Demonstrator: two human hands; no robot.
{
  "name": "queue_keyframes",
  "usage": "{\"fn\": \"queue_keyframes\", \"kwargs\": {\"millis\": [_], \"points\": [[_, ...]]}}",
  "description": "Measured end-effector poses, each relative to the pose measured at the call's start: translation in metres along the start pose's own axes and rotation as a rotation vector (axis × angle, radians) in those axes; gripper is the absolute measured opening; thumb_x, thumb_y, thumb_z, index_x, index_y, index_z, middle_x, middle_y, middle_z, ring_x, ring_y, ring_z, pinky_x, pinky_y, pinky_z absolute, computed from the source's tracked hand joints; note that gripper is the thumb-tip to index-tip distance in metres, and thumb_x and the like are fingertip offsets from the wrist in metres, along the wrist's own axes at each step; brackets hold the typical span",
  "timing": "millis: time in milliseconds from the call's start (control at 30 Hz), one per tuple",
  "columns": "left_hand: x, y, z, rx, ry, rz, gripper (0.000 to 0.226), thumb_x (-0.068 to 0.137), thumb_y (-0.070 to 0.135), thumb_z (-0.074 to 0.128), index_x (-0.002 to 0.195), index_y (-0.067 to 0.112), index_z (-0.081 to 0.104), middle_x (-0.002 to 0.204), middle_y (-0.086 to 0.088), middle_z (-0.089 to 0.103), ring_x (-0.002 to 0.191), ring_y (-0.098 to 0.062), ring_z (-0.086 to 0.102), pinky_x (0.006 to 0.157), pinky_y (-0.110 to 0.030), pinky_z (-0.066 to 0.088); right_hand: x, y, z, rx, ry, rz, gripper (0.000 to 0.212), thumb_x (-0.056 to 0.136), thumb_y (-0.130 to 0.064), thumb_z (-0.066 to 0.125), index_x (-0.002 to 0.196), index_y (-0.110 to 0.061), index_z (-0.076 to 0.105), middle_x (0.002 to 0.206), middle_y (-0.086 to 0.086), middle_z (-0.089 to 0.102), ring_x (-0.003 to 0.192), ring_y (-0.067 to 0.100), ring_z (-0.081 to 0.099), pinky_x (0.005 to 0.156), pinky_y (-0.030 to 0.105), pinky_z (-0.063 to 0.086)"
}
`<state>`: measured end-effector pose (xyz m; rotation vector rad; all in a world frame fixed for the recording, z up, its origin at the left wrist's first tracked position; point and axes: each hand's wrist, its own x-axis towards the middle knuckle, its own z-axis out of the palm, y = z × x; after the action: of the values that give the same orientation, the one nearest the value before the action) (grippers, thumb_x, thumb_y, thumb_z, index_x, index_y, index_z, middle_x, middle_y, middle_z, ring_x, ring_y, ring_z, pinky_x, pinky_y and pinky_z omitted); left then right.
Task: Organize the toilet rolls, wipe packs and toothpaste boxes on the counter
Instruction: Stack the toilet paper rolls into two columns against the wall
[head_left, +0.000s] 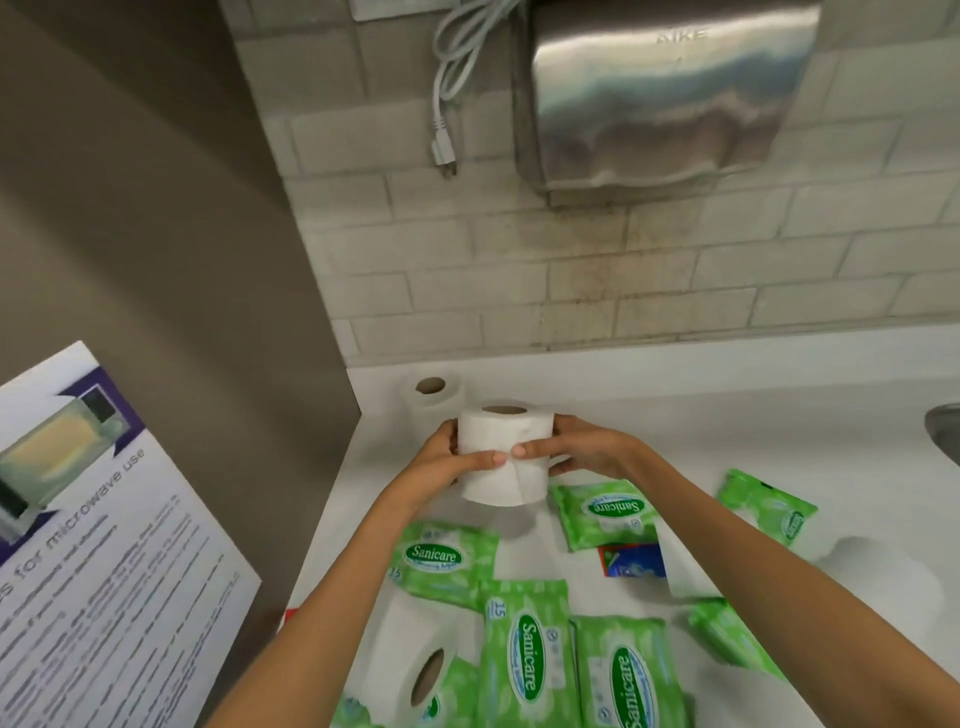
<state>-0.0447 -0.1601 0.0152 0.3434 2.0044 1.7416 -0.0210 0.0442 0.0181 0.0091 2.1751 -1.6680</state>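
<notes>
- Nearest the camera, a toilet roll lies on its side, its brown cardboard core facing up and out, soft white paper resting partly on the green packs.
- Beside it, glossy green wipe packs printed "Sanicare" lie flat and overlapping in a loose spread across the worktop (flexible pouches, slightly crinkled).
- More of the same packs sit further right, one just below the hands and another toward the right side.
- A red and blue toothpaste box shows between the packs, partly covered by the right forearm.
- A blurred white roll stands at the right, well apart from the others.
- The left hand and right hand hold an upright toilet roll between them above the worktop, each grip wrapped round its side, fingertips nearly meeting at the front.
- Behind it, another roll stands on end in the back left corner.
- The worktop is smooth, white and matt; a sink edge shows at far right.
- A pale brick-tiled wall, stained beneath, carries a brushed steel hand dryer with a white cord hanging unplugged.
- At left, a printed microwave notice leans on a plain taupe wall.
</notes>
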Motion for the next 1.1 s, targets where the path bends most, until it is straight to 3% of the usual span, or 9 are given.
{"fn": "queue_keyframes", "kwargs": {"millis": [133,300,400,500,600,700,833,1000,1100], "points": [[0.024,-0.006,-0.015,-0.025,-0.031,-0.057,0.092,0.051,0.032,0.083,0.133,0.016,0.044,0.13,-0.004,0.059,0.119,-0.023,0.056,0.103,-0.046,0.046,0.026,0.003,-0.004,0.015,0.008,0.019,0.043,0.073,-0.031,0.076,0.111,-0.038,0.057,0.116,-0.007,0.066,0.111,0.014,0.059,0.094,0.035,0.05],[0.048,-0.016,-0.024,0.025,-0.037,-0.065,0.067,0.073,0.015,0.077,0.133,0.018,0.046,0.128,-0.001,0.06,0.116,-0.016,0.057,0.093,-0.029,0.049,0.049,0.01,-0.004,0.048,0.067,-0.005,0.047,0.069,-0.025,0.08,0.108,-0.04,0.058,0.108,-0.011,0.069,0.102,0.008,0.062,0.074,0.024,0.052],[0.056,-0.022,-0.026,-0.004,-0.011,-0.062,0.061,0.079,0.013,0.07,0.135,0.018,0.045,0.13,0.0,0.058,0.118,-0.017,0.055,0.094,-0.03,0.048,0.061,0.014,-0.004,0.068,0.14,-0.05,0.05,0.067,-0.024,0.082,0.108,-0.041,0.058,0.105,-0.014,0.068,0.099,0.006,0.062,0.067,0.019,0.051],[0.063,-0.022,-0.031,-0.057,0.125,-0.065,0.052,0.086,0.01,0.059,0.135,0.016,0.046,0.132,-0.002,0.054,0.122,-0.018,0.051,0.103,-0.034,0.042,0.08,0.02,-0.004,0.029,0.276,-0.119,0.056,0.064,-0.023,0.085,0.113,-0.035,0.061,0.11,-0.01,0.069,0.106,0.012,0.062,0.082,0.026,0.054],[0.063,-0.018,-0.038,-0.1,0.277,-0.025,0.036,0.087,0.009,0.057,0.122,0.019,0.056,0.121,-0.003,0.057,0.114,-0.017,0.053,0.099,-0.033,0.04,0.102,0.028,-0.001,-0.091,0.506,-0.07,0.077,0.056,-0.033,0.087,0.124,-0.024,0.053,0.122,-0.006,0.063,0.114,0.016,0.058,0.098,0.034,0.047],[0.059,-0.014,-0.044,-0.13,0.334,0.035,0.026,0.088,0.009,0.055,0.11,0.021,0.06,0.107,-0.002,0.06,0.107,-0.017,0.057,0.096,-0.035,0.043,0.121,0.036,0.006,-0.116,0.623,-0.012,0.089,0.055,-0.037,0.087,0.13,-0.022,0.042,0.127,-0.004,0.058,0.117,0.019,0.055,0.089,0.026,0.042],[0.056,-0.014,-0.052,-0.134,0.372,0.043,0.027,0.089,0.008,0.054,0.115,0.017,0.058,0.107,-0.005,0.06,0.109,-0.02,0.057,0.096,-0.037,0.044,0.141,0.045,0.013,-0.115,0.69,-0.04,0.089,0.055,-0.035,0.087,0.13,-0.023,0.042,0.126,-0.002,0.059,0.116,0.021,0.056,0.083,0.022,0.038],[0.056,-0.019,-0.063,-0.144,0.395,0.043,0.03,0.09,0.009,0.053,0.118,0.017,0.056,0.105,-0.002,0.062,0.107,-0.019,0.058,0.096,-0.036,0.044,0.156,0.05,0.015,-0.2,0.73,-0.077,0.091,0.056,-0.033,0.087,0.133,-0.016,0.041,0.13,0.003,0.054,0.121,0.024,0.049,0.093,0.031,0.042],[0.058,-0.021,-0.066,-0.155,0.401,0.049,0.03,0.09,0.009,0.053,0.119,0.016,0.056,0.105,-0.002,0.063,0.105,-0.018,0.058,0.092,-0.032,0.045,0.163,0.049,0.014,-0.212,0.72,-0.064,0.098,0.057,-0.033,0.087,0.137,-0.012,0.034,0.13,0.006,0.049,0.121,0.025,0.04,0.088,0.028,0.038]]}}
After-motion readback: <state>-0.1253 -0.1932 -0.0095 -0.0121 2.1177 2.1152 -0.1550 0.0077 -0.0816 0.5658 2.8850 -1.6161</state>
